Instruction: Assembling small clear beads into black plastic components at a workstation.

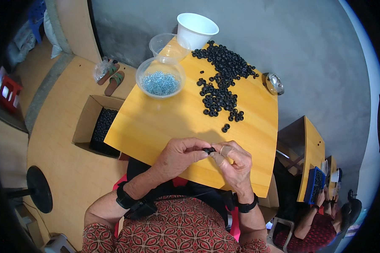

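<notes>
Above the near edge of the yellow table, my left hand (179, 157) and my right hand (233, 161) meet, fingertips pinched together. Between them is a small round black part (208, 150), mostly hidden by the fingers. Pale tape or covers wrap a finger and the thumb of my right hand. Beyond the hands lies a heap of similar black ring-shaped parts (223, 63), with a couple of strays (226, 127) closest to me. To the left, a clear plastic bowl (140, 86) holds many small shiny bluish beads (160, 83).
A white tub (196, 26) and another clear bowl (158, 42) stand at the table's far corner. A shiny metal bowl (274, 84) sits by the wall. On the floor at left, a cardboard box (83, 122) contains black parts, near sandals (114, 83). Another person (310, 227) works at right.
</notes>
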Demonstrator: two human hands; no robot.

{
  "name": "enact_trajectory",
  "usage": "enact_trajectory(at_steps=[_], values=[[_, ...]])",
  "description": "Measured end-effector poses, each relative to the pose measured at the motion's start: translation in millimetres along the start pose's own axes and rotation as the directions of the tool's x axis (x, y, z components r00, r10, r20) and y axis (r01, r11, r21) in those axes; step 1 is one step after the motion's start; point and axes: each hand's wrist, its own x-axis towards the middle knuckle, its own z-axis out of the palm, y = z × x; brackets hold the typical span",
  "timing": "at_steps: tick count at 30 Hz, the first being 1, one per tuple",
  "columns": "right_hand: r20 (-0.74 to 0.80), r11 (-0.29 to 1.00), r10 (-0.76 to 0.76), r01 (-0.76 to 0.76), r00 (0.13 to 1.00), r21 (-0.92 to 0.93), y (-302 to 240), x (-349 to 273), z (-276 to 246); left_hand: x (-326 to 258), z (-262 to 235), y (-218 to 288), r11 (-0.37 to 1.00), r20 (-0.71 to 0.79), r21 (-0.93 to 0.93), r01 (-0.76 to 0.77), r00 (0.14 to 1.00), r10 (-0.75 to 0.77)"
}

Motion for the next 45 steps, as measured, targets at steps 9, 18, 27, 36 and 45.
enact_trajectory(at_steps=[9,18,27,36,45], values=[[-0.036,1.0,0.008,-0.008,0.999,0.01,5.2,-6.8,3.1,-1.4,1.2,3.1,0.998,0.003,0.068,0.021,1.0,-0.021],[-0.054,1.0,0.016,-0.016,0.998,0.004,2.4,-5.8,4.5,0.3,-1.2,-2.2,0.999,0.007,0.028,-0.024,1.0,0.024],[-0.031,0.999,-0.033,0.032,0.999,-0.041,1.8,-5.5,3.8,0.1,-2.1,-5.6,0.998,0.017,0.068,-0.005,1.0,0.004],[-0.017,0.998,-0.056,0.056,0.998,-0.042,6.8,-4.7,1.6,0.9,-0.6,-3.0,0.998,0.016,0.065,0.006,1.0,-0.007],[0.02,0.905,-0.288,0.279,0.957,-0.321,2.3,-5.5,6.7,-5.6,2.5,0.9,0.983,-0.046,0.184,0.006,0.999,0.003]])
